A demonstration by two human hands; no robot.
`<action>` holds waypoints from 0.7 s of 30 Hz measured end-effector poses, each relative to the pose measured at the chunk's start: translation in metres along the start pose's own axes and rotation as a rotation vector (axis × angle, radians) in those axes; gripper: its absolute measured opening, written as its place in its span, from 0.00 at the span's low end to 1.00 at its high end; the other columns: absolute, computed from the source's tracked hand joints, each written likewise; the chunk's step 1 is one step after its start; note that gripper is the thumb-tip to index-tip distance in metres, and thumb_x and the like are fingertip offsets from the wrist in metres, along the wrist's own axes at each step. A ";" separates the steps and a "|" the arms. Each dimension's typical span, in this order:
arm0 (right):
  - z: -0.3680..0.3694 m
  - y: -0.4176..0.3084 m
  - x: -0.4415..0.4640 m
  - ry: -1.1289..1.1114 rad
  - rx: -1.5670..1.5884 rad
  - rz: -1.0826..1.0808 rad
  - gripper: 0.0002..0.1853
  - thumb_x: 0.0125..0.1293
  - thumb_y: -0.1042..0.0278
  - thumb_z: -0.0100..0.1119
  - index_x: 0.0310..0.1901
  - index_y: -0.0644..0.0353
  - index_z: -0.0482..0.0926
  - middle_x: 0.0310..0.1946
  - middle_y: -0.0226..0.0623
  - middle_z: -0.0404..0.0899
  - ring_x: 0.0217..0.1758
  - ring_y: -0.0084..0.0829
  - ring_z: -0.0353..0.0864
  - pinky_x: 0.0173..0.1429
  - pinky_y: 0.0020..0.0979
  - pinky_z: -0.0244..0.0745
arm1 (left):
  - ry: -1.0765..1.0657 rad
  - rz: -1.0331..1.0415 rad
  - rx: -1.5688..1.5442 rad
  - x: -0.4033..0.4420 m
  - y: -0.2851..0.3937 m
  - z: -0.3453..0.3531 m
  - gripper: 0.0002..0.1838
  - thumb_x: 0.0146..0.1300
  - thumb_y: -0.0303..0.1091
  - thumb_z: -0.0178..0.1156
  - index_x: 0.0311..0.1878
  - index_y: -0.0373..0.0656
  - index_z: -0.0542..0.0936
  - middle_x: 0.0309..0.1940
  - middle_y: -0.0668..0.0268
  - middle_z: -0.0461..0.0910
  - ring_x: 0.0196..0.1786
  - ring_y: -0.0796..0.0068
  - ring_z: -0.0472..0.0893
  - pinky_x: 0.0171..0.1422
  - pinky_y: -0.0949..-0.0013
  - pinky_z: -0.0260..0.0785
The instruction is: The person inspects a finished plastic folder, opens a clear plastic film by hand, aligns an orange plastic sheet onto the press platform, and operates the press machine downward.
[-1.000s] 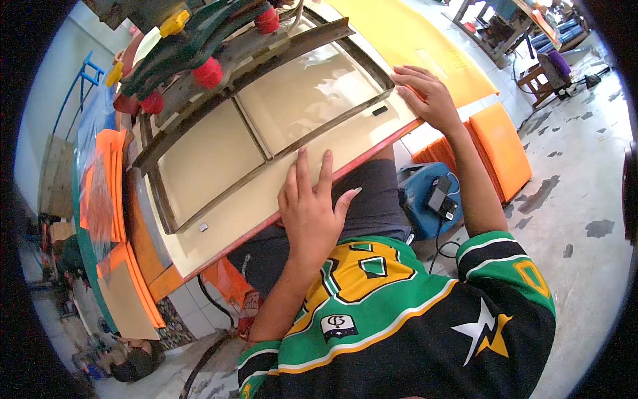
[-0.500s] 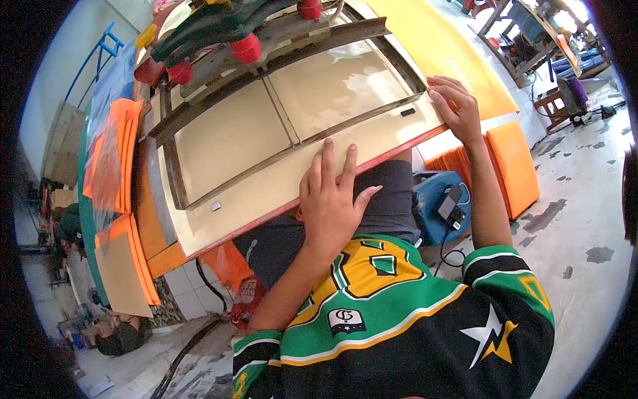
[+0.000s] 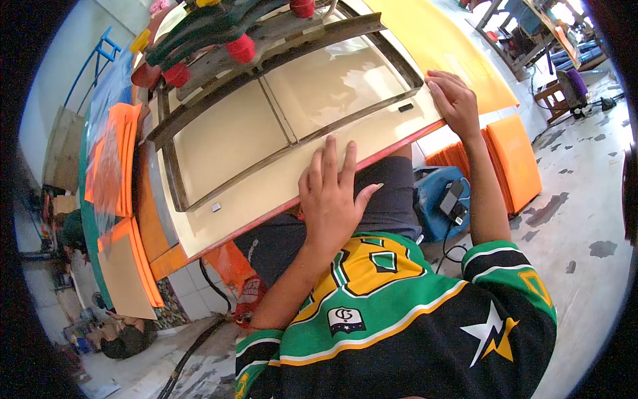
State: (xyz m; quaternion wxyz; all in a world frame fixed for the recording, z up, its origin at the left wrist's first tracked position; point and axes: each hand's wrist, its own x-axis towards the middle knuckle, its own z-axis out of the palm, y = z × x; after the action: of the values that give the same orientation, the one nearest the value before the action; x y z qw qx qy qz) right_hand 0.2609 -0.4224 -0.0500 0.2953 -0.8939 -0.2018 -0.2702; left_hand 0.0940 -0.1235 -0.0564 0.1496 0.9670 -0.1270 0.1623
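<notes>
My left hand [image 3: 331, 193] lies with fingers spread on the near border of a cream board [image 3: 249, 219] with a red edge. Near the board's right corner, my right hand [image 3: 455, 100] rests with bent fingers at the end of a dark metal frame [image 3: 226, 181]; whether it grips the edge is hard to make out. The frame lies on the board, with a thin divider across it. Over its far side stands a dark green clamp device [image 3: 206, 36] with red knobs. A small white piece [image 3: 216, 207] and a small black piece [image 3: 406, 108] sit on the border.
Orange sheets [image 3: 121, 159] and a brown board [image 3: 126, 276] are at the left. A yellow sheet [image 3: 452, 50] lies beyond my right hand. Stacked orange pads [image 3: 512, 163] and a blue box [image 3: 435, 203] with a black adapter stand at the right. A person crouches at the lower left.
The view has shifted, so the board and both hands appear further right than in the earliest frame. Both hands keep about the same places on the board.
</notes>
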 end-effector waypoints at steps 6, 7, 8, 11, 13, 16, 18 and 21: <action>-0.004 -0.002 0.000 -0.034 0.003 -0.081 0.12 0.74 0.68 0.61 0.51 0.64 0.88 0.59 0.46 0.86 0.66 0.43 0.81 0.69 0.40 0.74 | -0.038 -0.015 0.004 0.001 0.001 -0.002 0.44 0.66 0.64 0.62 0.80 0.53 0.65 0.81 0.56 0.58 0.76 0.49 0.63 0.75 0.44 0.59; -0.005 -0.001 -0.001 -0.031 0.003 -0.074 0.12 0.74 0.68 0.61 0.51 0.64 0.88 0.59 0.46 0.86 0.66 0.43 0.81 0.69 0.40 0.74 | -0.043 -0.009 0.005 0.001 0.001 -0.001 0.44 0.66 0.64 0.62 0.80 0.53 0.65 0.81 0.56 0.58 0.76 0.49 0.63 0.75 0.44 0.59; -0.006 0.000 -0.001 -0.056 0.006 -0.063 0.13 0.74 0.67 0.61 0.51 0.64 0.88 0.59 0.46 0.86 0.68 0.43 0.80 0.71 0.40 0.73 | -0.042 -0.009 0.000 0.001 0.001 -0.001 0.44 0.66 0.64 0.62 0.80 0.52 0.65 0.81 0.56 0.58 0.76 0.48 0.63 0.74 0.43 0.59; -0.004 0.002 -0.001 -0.063 0.019 -0.030 0.13 0.73 0.65 0.61 0.49 0.63 0.89 0.58 0.46 0.86 0.67 0.44 0.81 0.71 0.41 0.73 | -0.075 -0.015 0.001 0.003 0.003 -0.005 0.44 0.66 0.64 0.62 0.80 0.52 0.65 0.81 0.55 0.58 0.76 0.47 0.62 0.74 0.41 0.59; -0.002 0.003 0.000 -0.054 0.017 -0.014 0.12 0.72 0.65 0.62 0.47 0.63 0.90 0.55 0.46 0.88 0.65 0.44 0.82 0.70 0.40 0.74 | -0.119 -0.018 0.020 0.004 0.002 -0.007 0.46 0.66 0.65 0.62 0.81 0.51 0.64 0.82 0.53 0.57 0.76 0.45 0.63 0.74 0.40 0.59; -0.002 -0.001 0.001 -0.044 0.022 0.000 0.11 0.70 0.66 0.63 0.46 0.62 0.90 0.54 0.46 0.88 0.64 0.45 0.83 0.70 0.43 0.75 | -0.157 -0.022 0.040 0.005 0.002 -0.009 0.48 0.65 0.66 0.61 0.81 0.50 0.62 0.83 0.53 0.56 0.75 0.45 0.63 0.74 0.41 0.59; -0.003 -0.003 0.002 -0.048 0.018 0.001 0.11 0.70 0.67 0.64 0.47 0.62 0.90 0.55 0.45 0.88 0.64 0.45 0.83 0.70 0.45 0.75 | -0.176 -0.021 0.024 0.006 0.001 -0.012 0.48 0.65 0.67 0.62 0.82 0.51 0.62 0.82 0.53 0.56 0.76 0.46 0.63 0.74 0.42 0.58; -0.007 -0.012 0.005 -0.039 0.019 0.024 0.10 0.69 0.68 0.64 0.46 0.62 0.89 0.54 0.44 0.88 0.64 0.45 0.83 0.70 0.44 0.75 | -0.212 -0.030 0.045 0.007 0.003 -0.013 0.47 0.65 0.66 0.63 0.81 0.50 0.64 0.82 0.53 0.56 0.76 0.46 0.62 0.74 0.42 0.56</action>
State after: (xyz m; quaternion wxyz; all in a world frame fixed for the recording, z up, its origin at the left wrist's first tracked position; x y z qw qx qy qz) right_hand 0.2559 -0.4174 -0.0372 0.3029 -0.8985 -0.1993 -0.2474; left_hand 0.0957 -0.1237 -0.0417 0.1161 0.9836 -0.1241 0.0597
